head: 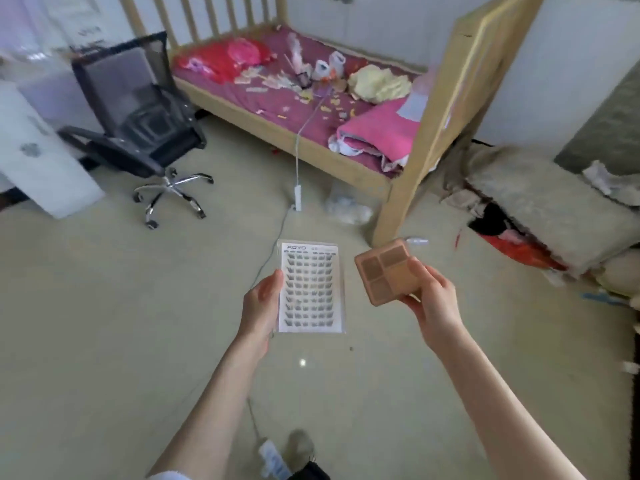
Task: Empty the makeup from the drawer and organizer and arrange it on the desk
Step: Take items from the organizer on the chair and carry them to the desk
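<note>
Clear plastic formed the sleeve of the flat rectangular false-lash card (pixel 311 287), white-backed with rows of small dark lash clusters, and you held it by its left long edge in your left hand (pixel 261 303), thumb on the face and fingers curled behind. It looked thin, light and somewhat flexible; in my judgement the glossy sleeve would slip under a loose pinch, and a hold nearer mid-edge, as you had it, was the sound one. Bending it would likely disturb the lashes.

Your right hand (pixel 431 296) gripped the square peach-coloured four-pan makeup palette (pixel 386 271) at its lower right corner, fingers wrapped beneath and thumb over the edge. The palette appeared rigid and light. Pressed powder is brittle, so I would rate it the fragile item; a corner hold left most of it overhanging, and a grip across two opposite edges would be safer. Whether a lid covered the pans could not be told.

Both items were carried in front of you above the pale floor (pixel 121 323), the card to the left, the palette just beside it to the right and slightly further away, not touching. Neither the desk, the drawer nor the organizer was visible. A black mesh office chair (pixel 138 116) and a wooden-framed bed (pixel 311 98) stood well beyond.
</note>
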Demonstrator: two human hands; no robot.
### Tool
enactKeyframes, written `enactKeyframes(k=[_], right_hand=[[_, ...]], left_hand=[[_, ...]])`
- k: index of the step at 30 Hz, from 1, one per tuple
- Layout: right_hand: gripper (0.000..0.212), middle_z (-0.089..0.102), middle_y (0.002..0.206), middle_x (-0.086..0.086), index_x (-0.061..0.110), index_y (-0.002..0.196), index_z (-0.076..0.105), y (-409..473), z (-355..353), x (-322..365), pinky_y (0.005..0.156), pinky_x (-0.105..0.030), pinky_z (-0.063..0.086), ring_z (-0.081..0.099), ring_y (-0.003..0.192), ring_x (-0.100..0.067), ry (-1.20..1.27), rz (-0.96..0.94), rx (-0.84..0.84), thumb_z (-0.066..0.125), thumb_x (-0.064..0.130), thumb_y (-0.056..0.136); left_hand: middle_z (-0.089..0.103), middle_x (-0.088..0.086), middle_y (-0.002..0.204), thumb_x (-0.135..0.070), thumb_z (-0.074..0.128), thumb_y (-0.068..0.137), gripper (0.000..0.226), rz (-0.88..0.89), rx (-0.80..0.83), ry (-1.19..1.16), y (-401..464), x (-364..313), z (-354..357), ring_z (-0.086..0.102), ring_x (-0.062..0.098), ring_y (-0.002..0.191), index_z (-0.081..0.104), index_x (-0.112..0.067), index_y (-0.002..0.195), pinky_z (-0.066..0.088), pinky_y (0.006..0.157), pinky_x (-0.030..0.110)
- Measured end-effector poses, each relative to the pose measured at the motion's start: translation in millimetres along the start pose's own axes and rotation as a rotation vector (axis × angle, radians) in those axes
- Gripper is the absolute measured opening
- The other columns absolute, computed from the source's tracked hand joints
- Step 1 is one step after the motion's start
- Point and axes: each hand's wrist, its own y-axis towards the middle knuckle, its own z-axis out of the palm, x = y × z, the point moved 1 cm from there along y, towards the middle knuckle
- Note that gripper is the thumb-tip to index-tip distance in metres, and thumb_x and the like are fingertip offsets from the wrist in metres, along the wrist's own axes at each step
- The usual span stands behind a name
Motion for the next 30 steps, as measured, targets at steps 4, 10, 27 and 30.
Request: enactKeyframes(k=[4,10,27,30], right_hand=[[0.017,0.065,0.084,-0.008,0.010,0.090,0.066,39,130,0,0.072,-0.030,0.052,0.061,0.079,-0.019,-0.037,0.042,0.189,0.051,0.017,0.094],[0.018,0.063,0.082,-0.007,0.011,0.086,0.065,78,292,-2,0.068,-0.028,0.052,0.060,0.079,-0.019,-0.133,0.103,0.429,0.050,0.016,0.094],[0.023,0.062,0.092,-0.007,0.003,0.102,0.065,227,728,-5,0.066,-0.027,0.054,0.059,0.086,-0.019,-0.351,0.151,0.906,0.054,0.021,0.093],[0.015,0.063,0.095,-0.007,0.011,0.096,0.065,236,794,-8,0.070,-0.029,0.054,0.060,0.090,-0.019,-0.361,0.178,0.960,0.055,0.022,0.093]], left_hand=[[0.072,0.001,0.093,-0.035,0.046,0.095,0.029,-0.007,-0.191,-0.057,55,-33,-95,0.069,0.015,0.081,0.066,-0.013,0.096,0.054,0.067,0.028],[0.071,0.000,0.092,-0.037,0.043,0.095,0.030,-0.031,-0.427,-0.096,113,-64,-208,0.068,0.016,0.082,0.065,-0.018,0.087,0.055,0.073,0.030],[0.066,-0.002,0.081,-0.032,0.040,0.098,0.030,0.013,-0.838,-0.327,349,-184,-438,0.060,0.006,0.063,0.064,-0.017,0.087,0.044,0.047,0.014],[0.067,0.001,0.092,-0.032,0.040,0.098,0.029,0.008,-0.909,-0.394,382,-200,-481,0.062,0.015,0.078,0.064,-0.018,0.092,0.046,0.058,0.021]])
